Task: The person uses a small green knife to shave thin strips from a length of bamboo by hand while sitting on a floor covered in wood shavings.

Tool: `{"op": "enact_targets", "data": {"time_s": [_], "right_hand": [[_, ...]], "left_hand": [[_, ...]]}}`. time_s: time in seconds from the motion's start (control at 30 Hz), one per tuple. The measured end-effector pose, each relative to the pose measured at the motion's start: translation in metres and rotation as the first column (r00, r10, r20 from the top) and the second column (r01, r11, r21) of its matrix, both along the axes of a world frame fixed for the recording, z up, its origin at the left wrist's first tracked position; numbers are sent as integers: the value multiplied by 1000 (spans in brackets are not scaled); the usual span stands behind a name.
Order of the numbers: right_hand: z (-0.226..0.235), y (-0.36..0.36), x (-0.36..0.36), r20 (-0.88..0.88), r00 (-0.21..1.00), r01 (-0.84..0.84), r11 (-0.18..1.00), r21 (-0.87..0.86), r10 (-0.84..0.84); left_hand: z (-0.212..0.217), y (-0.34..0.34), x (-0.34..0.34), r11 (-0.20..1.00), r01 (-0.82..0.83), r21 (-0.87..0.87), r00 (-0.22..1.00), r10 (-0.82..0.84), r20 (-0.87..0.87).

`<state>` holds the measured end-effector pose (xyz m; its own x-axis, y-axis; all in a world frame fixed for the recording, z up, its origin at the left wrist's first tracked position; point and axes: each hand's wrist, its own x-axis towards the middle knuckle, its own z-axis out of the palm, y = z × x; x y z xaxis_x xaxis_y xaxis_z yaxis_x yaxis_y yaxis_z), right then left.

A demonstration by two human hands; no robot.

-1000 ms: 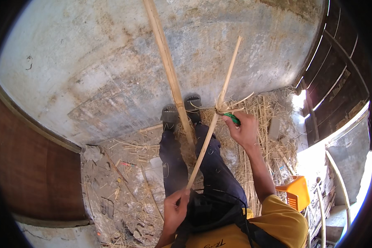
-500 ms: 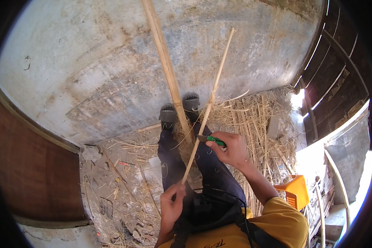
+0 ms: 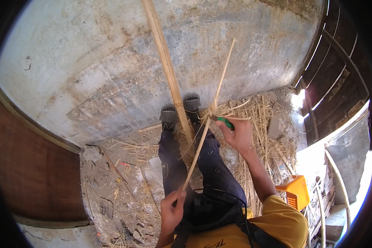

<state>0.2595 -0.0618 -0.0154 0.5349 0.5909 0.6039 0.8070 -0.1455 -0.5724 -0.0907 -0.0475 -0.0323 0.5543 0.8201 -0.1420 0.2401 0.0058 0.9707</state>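
My left hand [image 3: 172,208] is closed round the near end of a thin bamboo strip [image 3: 197,154], which slants up and away to the right. My right hand [image 3: 239,134] grips a knife with a green handle [image 3: 226,122]. Its blade, mostly hidden, meets the strip near a joint about midway along. Thin curled shavings stick out from the strip there, one passing beside my right fingers. Between my legs a thicker bamboo pole [image 3: 166,62] leans against the wall.
A stained grey wall [image 3: 111,62] rises in front of my feet. Straw-like bamboo shavings [image 3: 258,124] cover the floor on the right. An orange plastic chair or basket [image 3: 298,193] stands by my right elbow. At left is a brown wooden panel [image 3: 33,165].
My right hand has moved the knife away from me along the strip, up to the joint. The strip has drawn slightly toward me, and a shaving now curls by the right hand.
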Motion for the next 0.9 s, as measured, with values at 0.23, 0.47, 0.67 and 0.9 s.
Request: {"op": "enact_targets", "data": {"time_s": [0.23,0.47,0.67,0.9], "right_hand": [[-3,-3,6,-83,996,29,996,-83,-36],[-7,-16,-25,-130,968,-227,971,-72,216],[-6,-22,-57,-70,943,-330,942,-55,326],[-3,-18,-51,4,974,-227,973,-45,228]], "left_hand": [[-3,1,-3,1000,22,4,1000,-22,12],[-13,7,1,999,33,5,998,-33,47],[0,14,17,1000,-21,23,997,19,68],[7,11,20,999,-35,27,999,34,39]]}}
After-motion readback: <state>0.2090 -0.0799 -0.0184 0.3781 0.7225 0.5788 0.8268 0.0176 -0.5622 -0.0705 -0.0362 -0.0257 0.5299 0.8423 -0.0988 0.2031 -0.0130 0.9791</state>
